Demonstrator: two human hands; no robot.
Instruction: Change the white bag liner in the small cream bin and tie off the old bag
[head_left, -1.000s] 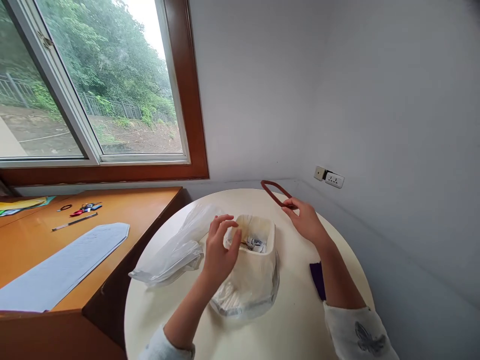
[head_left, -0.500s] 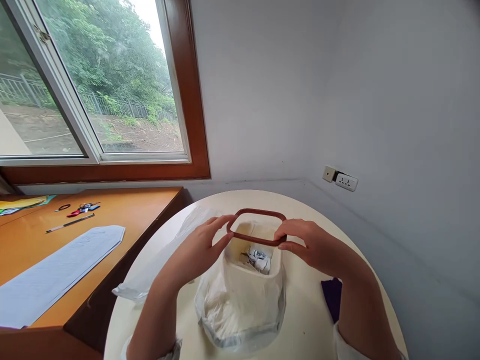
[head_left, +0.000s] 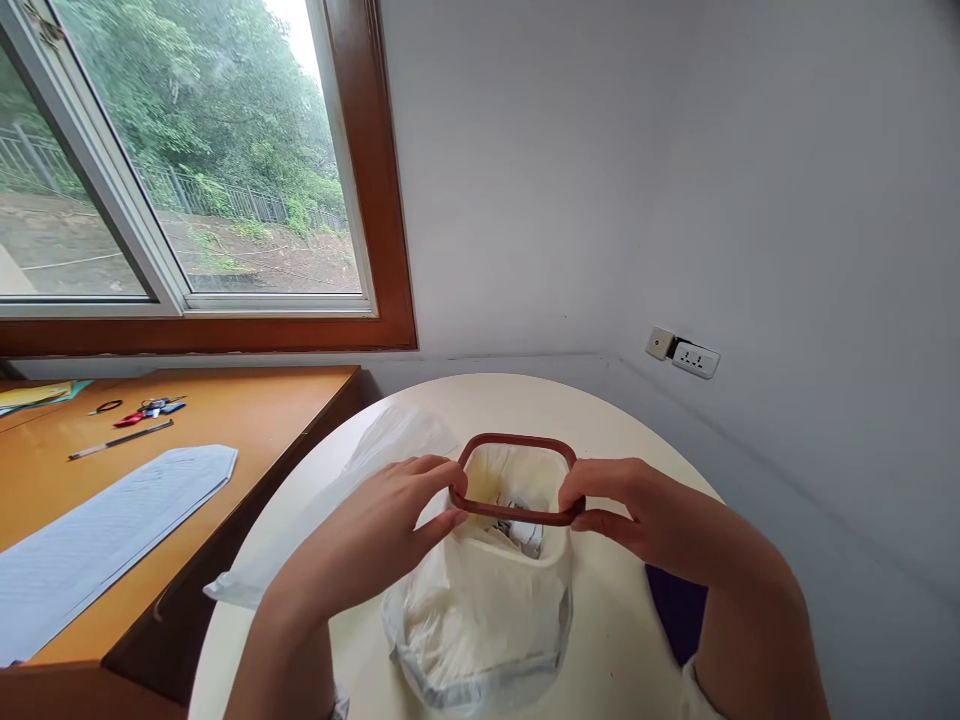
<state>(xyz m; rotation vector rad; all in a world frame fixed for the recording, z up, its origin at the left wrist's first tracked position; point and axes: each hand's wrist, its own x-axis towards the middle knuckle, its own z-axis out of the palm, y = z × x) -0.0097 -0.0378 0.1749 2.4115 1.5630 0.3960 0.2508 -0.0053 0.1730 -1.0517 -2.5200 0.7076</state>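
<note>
Between my two hands is a brown rim ring (head_left: 517, 517), a rounded rectangle, held over the mouth of a small cream trash bin (head_left: 510, 590). My left hand (head_left: 397, 510) pinches the ring's left side between thumb and fingers. At its right front corner, my right hand (head_left: 619, 500) grips it the same way. A clear plastic bag (head_left: 472, 690) lines the bin and hangs down over its outside. Crumpled paper (head_left: 527, 535) lies inside the bin, partly hidden behind the ring's front bar.
The bin stands on a round cream table (head_left: 517, 395). A translucent plastic bag (head_left: 330, 510) lies at left, a dark purple item (head_left: 675, 605) by my right forearm. The wooden desk (head_left: 255, 400) beside it holds papers (head_left: 127, 520), a pen (head_left: 120, 440) and keys (head_left: 154, 407).
Both hands have lowered the brown ring toward the bin's mouth, and its far side now sits around the back of the opening. The camera view has shifted slightly.
</note>
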